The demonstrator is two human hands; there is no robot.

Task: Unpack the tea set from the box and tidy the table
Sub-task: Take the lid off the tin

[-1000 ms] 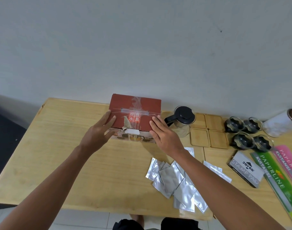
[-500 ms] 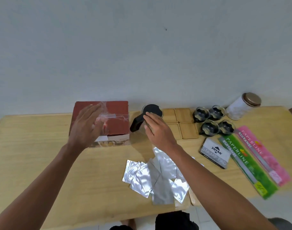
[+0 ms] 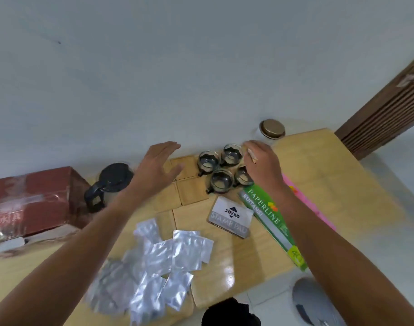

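Observation:
The red tea set box (image 3: 34, 198) lies at the table's left, taped across its top. A glass teapot with a black lid (image 3: 109, 184) stands to its right. Several wooden coasters (image 3: 191, 194) lie in the middle, and several glass cups with dark holders (image 3: 221, 169) cluster behind them. My left hand (image 3: 157, 167) hovers open above the coasters, holding nothing. My right hand (image 3: 262, 164) hangs over the right side of the cups, fingers curled downward, covering part of one cup. Nothing shows in its grasp.
Several silver foil sachets (image 3: 158, 262) are scattered at the near edge. A stamp pad box (image 3: 230, 217), a green receipt book (image 3: 271, 222) and a pink one (image 3: 304, 201) lie to the right. A jar with a brown lid (image 3: 271, 130) stands against the wall.
Both hands left the red box and the teapot and moved right, to the coasters and cups. My view swung right, so the box now sits at the left edge.

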